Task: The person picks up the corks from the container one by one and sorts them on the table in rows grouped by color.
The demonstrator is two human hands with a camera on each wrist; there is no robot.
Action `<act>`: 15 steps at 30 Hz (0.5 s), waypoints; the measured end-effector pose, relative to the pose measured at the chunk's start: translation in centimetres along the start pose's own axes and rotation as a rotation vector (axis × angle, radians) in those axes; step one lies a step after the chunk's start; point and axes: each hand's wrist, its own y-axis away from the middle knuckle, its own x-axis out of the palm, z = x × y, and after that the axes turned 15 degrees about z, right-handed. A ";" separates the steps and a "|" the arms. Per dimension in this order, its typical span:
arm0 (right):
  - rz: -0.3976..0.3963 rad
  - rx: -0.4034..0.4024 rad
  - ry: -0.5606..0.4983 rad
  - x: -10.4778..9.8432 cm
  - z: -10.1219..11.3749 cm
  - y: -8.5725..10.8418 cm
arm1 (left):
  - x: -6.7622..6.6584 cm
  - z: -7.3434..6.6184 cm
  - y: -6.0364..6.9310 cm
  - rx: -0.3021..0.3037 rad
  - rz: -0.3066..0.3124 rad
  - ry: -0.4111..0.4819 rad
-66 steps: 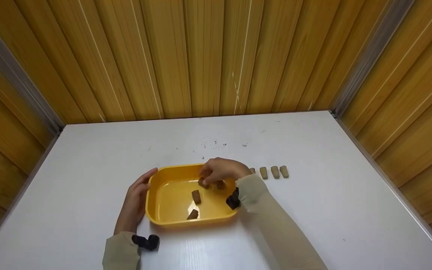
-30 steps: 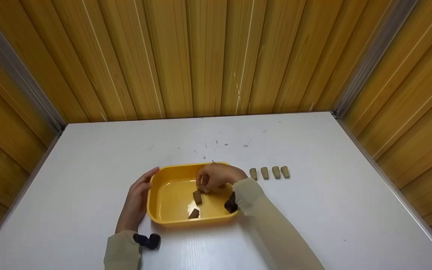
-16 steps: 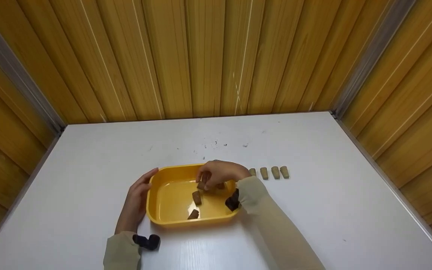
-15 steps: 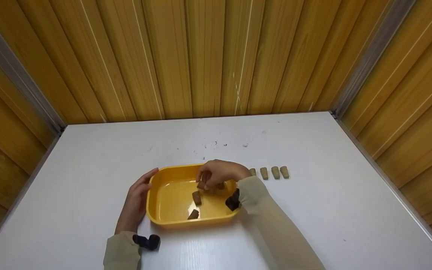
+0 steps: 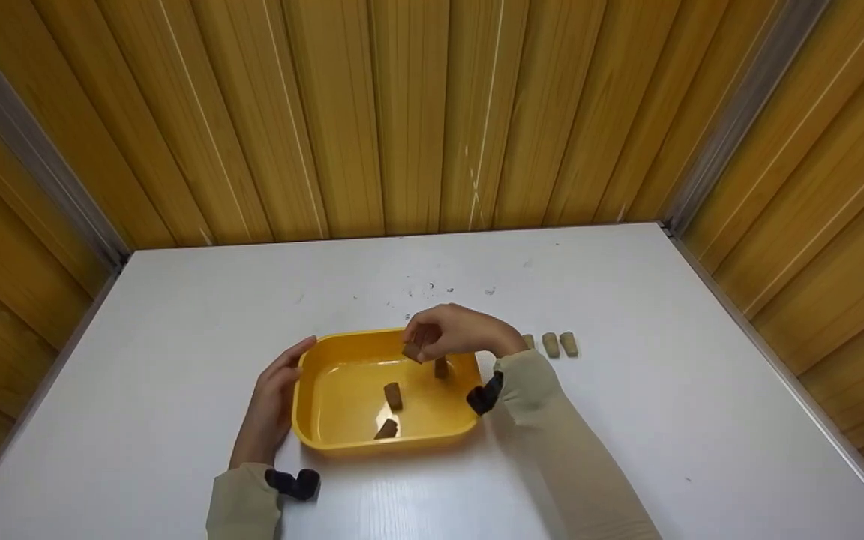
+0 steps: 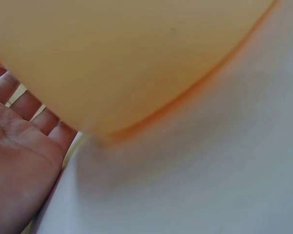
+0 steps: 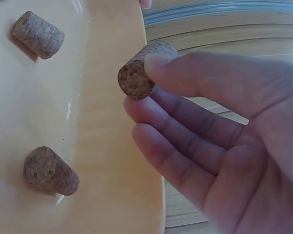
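Note:
My right hand [image 5: 462, 330] pinches a brown cork stopper [image 7: 141, 70] between thumb and fingertips, above the far right part of a yellow plastic tray [image 5: 338, 420]. Three more corks lie in the tray: one near the right side [image 5: 441, 367], one in the middle [image 5: 393, 395] and one by the near wall [image 5: 386, 429]. My left hand [image 5: 276, 390] rests against the tray's left wall. In the left wrist view its fingers [image 6: 27, 105] look fairly straight, partly hidden behind the tray.
Right of the tray, a row of corks [image 5: 550, 344] stretches across the white table [image 5: 627, 420]; my right wrist hides part of it. Ribbed wood-look panels [image 5: 409, 112] close off the back and sides. Small dark marks [image 5: 432, 286] dot the table behind the tray.
My right hand has lifted the cork off the tray floor and moved up and slightly right, uncovering the cork near the right side. My left hand and the tray have hardly moved.

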 end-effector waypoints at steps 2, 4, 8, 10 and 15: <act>-0.020 -0.006 -0.021 -0.2 -0.1 0.4 | 0.0 0.0 0.0 0.001 -0.004 -0.007; -0.042 -0.014 -0.043 -0.3 -0.3 0.8 | 0.0 0.0 0.0 0.001 -0.006 -0.019; -0.098 -0.018 -0.067 -0.4 -0.8 1.6 | 0.0 0.0 -0.1 0.000 -0.013 -0.027; -0.126 -0.016 -0.078 -0.5 -1.0 2.1 | 0.1 0.0 -0.1 -0.007 -0.019 -0.032; -0.189 -0.019 -0.110 -0.7 -1.7 3.3 | 0.0 0.0 -0.2 -0.020 -0.028 -0.021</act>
